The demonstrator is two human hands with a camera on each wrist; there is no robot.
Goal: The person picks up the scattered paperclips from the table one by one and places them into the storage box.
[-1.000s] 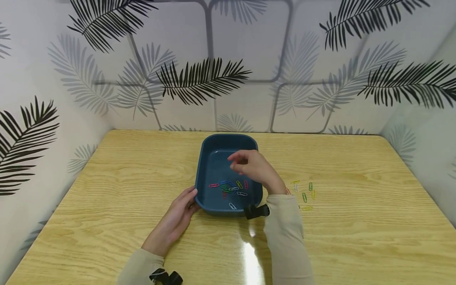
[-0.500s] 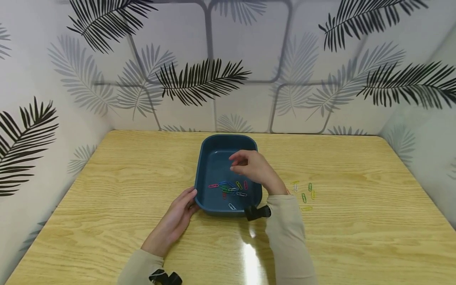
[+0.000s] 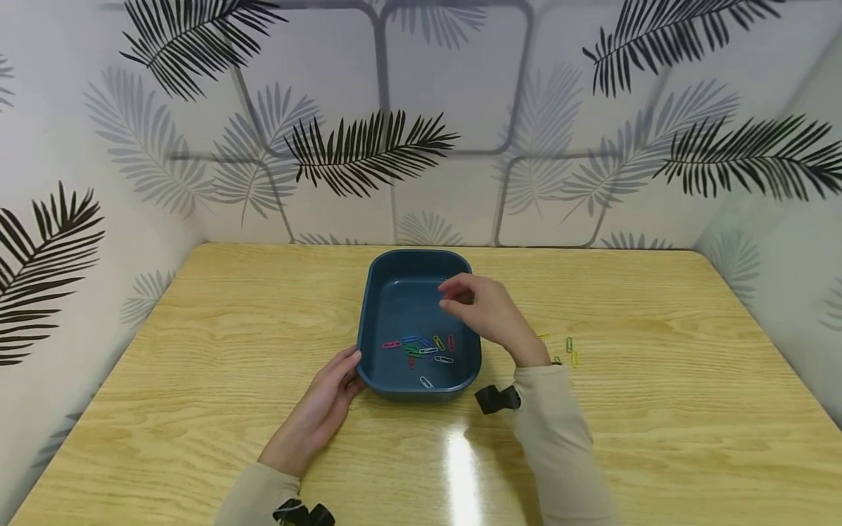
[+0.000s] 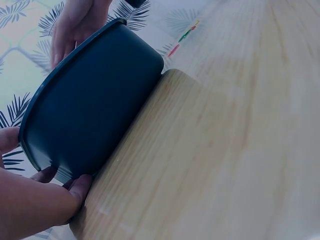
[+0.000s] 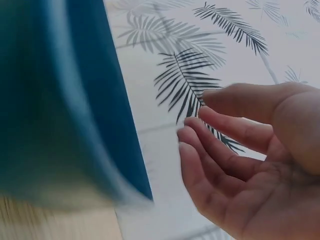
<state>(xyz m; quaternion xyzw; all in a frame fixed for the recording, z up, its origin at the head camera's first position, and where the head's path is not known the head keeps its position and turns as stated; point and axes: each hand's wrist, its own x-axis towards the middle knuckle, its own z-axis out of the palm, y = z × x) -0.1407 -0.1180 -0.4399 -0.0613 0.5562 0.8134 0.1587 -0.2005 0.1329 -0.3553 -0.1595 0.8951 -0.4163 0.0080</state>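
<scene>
A dark blue rectangular plastic tray stands on the wooden table with several coloured paper clips lying in its near half. My left hand grips the tray's near left corner. In the left wrist view, its fingers are against the outer wall and base while the thumb is at the rim. My right hand hovers over the tray's right rim. The right wrist view shows its fingers loosely bent, with nothing visible between thumb and fingertips.
More paper clips, green and yellow, lie on the table right of the tray, partly hidden by the right forearm. A leaf-patterned wall closes off the back. Each wrist carries a small black camera.
My right hand has moved rightward, from above the tray's inside to its right rim. The left hand stays at the tray's corner, and the clips inside lie as before.
</scene>
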